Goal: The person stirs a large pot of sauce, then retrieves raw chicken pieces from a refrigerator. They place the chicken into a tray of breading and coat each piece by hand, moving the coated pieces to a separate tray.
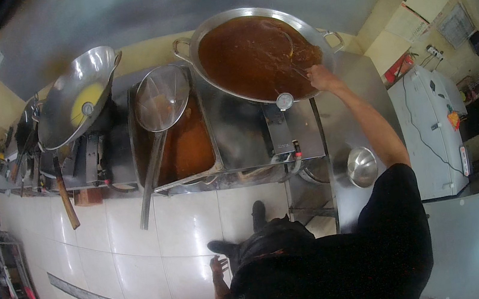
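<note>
A large round two-handled pan (pixel 200 70) of brown liquid (pixel 245 58) stands at the back, right of centre. Over its right side reaches my right hand (pixel 321 78), closed around what looks like a wire whisk (pixel 300 71); its far end dips into the liquid. A dial thermometer (pixel 284 101) sits at the pan's near rim. My left hand (pixel 219 267) hangs low beside my body, fingers apart, holding nothing.
A long-handled strainer (pixel 161 99) rests across a rectangular tray (pixel 216 152) of brown liquid. Left of it, a tilted wok (pixel 96 62) holds yellow liquid and a dial thermometer (pixel 88 108). A steel bowl (pixel 362 166) lies near my right arm; a white freezer (pixel 427 131) stands right.
</note>
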Demonstrator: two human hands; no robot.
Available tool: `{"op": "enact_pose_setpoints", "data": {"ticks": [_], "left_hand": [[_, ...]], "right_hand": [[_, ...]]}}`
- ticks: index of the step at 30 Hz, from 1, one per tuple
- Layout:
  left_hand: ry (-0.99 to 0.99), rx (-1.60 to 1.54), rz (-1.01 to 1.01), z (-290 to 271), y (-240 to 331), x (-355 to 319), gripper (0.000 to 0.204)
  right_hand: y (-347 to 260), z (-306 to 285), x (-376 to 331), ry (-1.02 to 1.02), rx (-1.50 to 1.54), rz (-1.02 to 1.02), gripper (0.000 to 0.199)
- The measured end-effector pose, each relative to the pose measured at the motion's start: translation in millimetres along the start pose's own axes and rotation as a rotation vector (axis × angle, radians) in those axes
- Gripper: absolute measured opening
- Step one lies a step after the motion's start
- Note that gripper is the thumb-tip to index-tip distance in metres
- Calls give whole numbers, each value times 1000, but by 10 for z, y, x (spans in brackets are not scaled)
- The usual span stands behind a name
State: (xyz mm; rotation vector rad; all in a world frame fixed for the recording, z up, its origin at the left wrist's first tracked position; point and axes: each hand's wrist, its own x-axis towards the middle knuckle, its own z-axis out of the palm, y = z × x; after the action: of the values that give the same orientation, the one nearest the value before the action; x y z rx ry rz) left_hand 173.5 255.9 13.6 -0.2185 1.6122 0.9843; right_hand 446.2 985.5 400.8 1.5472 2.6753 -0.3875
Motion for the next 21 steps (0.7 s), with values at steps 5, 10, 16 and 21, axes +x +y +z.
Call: {"op": "enact_pose_setpoints", "data": {"ticks": [5,10,16,21], "left_hand": [[66,-71,6,-15,-204,-123,55],[18,-10,111,-203,-353,-196,59],[54,25,-31,-636,-294,-139,56],[79,11,-67,-627,-220,-198,54]], "right_hand": [[143,100,-67,51,102,-198,33],[158,-9,-449,-85,201,-223,35],[-64,-199,-1071,-194,399,-69,35],[-103,-373,-1370,-231,432,-73,35]]}}
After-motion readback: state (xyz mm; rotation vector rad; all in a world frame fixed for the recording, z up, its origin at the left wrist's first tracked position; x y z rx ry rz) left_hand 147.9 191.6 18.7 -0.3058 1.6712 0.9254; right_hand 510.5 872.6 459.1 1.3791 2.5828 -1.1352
